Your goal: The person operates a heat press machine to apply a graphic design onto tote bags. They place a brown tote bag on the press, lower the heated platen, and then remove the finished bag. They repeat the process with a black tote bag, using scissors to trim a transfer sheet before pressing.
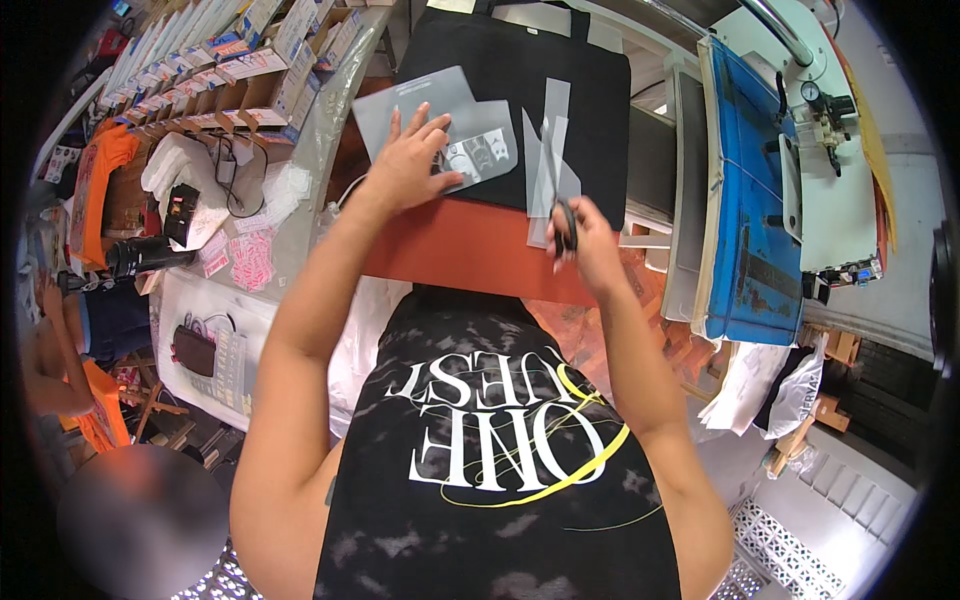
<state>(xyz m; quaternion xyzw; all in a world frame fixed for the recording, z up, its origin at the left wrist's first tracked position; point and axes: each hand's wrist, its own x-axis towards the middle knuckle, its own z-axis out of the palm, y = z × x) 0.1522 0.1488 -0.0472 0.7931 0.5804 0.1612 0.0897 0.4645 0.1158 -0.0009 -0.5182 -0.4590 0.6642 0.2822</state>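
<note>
My left hand (411, 163) lies flat with fingers spread on translucent film sheets (420, 86), near a grey-and-white printed design (486, 148). My right hand (594, 238) grips scissors (568, 221) by their black handles, blades pointing away from me. Beneath the blades are loose cut strips and pieces of film (557, 97). Both the sheets and most of the offcuts rest on a black tote bag (602, 120), spread over a reddish-brown board (465, 244). One offcut overhangs the bag's near edge onto the board. Part of the print is hidden under my left fingers.
On the right stands a blue-sided press-like machine (761, 202) with a pressure gauge (811, 91). A grey table (296, 217) at left bears cardboard boxes (259, 97), pink-printed labels (253, 259) and a black bottle (150, 256). Another person's arm (56, 337) shows at far left.
</note>
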